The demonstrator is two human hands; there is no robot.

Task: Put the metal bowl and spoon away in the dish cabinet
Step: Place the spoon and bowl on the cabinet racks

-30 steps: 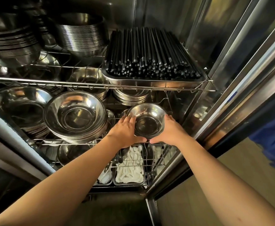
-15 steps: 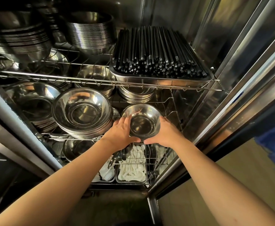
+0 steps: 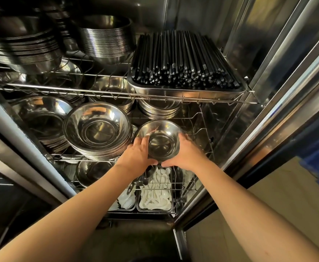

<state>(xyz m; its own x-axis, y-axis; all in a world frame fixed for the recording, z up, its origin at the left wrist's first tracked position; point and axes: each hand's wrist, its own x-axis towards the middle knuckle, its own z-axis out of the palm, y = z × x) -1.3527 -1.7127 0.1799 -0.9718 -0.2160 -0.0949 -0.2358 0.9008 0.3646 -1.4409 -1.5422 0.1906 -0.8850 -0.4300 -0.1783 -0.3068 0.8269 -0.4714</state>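
A small shiny metal bowl [image 3: 159, 138] sits upright at the middle wire shelf of the open dish cabinet [image 3: 236, 76], held between both hands. My left hand [image 3: 137, 154] grips its left rim and side. My right hand [image 3: 186, 154] grips its right side. The bowl is just right of a tall stack of larger metal bowls [image 3: 98, 129]. A dark metal spoon or ladle [image 3: 147, 176] shows below my hands, lying in the lowest rack; I cannot tell if it is the task's spoon.
A steel tray of black chopsticks [image 3: 183, 61] fills the upper shelf's right side, with stacked bowls [image 3: 105, 38] to its left. Trays of white spoons [image 3: 155, 193] lie in the bottom rack. The cabinet's steel door frame [image 3: 279, 103] runs along the right.
Both hands have carried the bowl a little deeper into the middle shelf and slightly left, toward the stack of larger bowls. The grip is unchanged.
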